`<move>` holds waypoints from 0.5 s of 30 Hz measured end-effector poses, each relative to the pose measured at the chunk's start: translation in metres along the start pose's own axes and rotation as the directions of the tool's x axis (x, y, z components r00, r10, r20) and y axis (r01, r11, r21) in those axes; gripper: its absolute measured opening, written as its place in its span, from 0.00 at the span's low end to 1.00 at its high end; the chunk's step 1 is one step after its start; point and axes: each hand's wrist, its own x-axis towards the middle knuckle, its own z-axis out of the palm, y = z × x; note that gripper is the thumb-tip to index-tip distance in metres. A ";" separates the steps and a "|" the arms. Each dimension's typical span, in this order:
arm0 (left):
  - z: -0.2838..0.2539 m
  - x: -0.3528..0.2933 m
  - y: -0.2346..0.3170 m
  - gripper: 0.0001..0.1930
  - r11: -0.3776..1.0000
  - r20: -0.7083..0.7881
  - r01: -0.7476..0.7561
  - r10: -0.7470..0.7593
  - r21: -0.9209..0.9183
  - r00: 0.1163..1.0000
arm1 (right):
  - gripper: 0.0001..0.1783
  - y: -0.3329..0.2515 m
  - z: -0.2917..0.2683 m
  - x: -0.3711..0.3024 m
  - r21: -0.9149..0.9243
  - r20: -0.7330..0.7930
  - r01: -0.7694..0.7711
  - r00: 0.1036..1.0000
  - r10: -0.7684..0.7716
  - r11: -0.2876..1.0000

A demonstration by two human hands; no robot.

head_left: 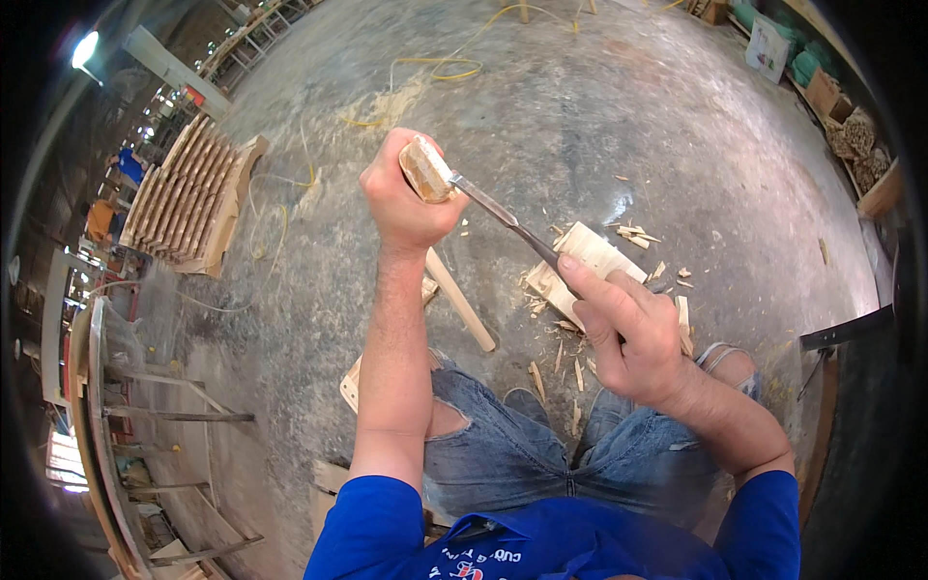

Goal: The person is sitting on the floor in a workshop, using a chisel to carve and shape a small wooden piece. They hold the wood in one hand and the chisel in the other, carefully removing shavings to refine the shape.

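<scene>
My left hand (411, 208) is raised out in front, its fingers wrapped round a short, pale piece of wood (425, 169) whose cut end shows above the fist. My right hand (633, 329) grips a chisel (498, 211), with one finger laid along its shank. The tip of the blade meets the right side of the wood piece. Most of the chisel's handle is hidden in my palm. Beyond my right hand, a pale wooden board (590, 261) lies on the floor among chips. Below my left wrist lies a wooden stick (461, 302), its far end partly covered.
Wood shavings (556, 358) litter the concrete floor (541, 97) by my knees. A stack of shaped wooden parts (188, 203) stands far left, with a metal-legged frame (179, 416) nearer. A yellow hose (445, 68) trails ahead. Bundles and boxes (841, 106) line the right side.
</scene>
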 end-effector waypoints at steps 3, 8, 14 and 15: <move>0.014 0.000 0.012 0.14 1.000 0.027 -0.020 0.019 0.003 0.999 | 0.32 0.001 0.003 0.019 -0.069 -0.116 0.049 0.992 -0.056 0.996; 0.033 -0.002 0.029 0.14 0.991 0.067 -0.119 0.123 -0.055 0.990 | 0.26 -0.004 -0.024 0.060 -0.051 -0.359 0.106 0.926 -0.118 0.993; 0.029 0.001 0.021 0.16 0.995 0.023 -0.085 0.084 0.059 0.996 | 0.29 0.013 -0.028 0.009 -0.030 -0.219 0.011 0.976 -0.017 0.999; 0.027 0.000 0.020 0.17 0.992 0.020 -0.061 0.060 0.107 0.998 | 0.29 0.013 -0.026 0.006 -0.035 -0.199 0.013 0.980 -0.020 0.999</move>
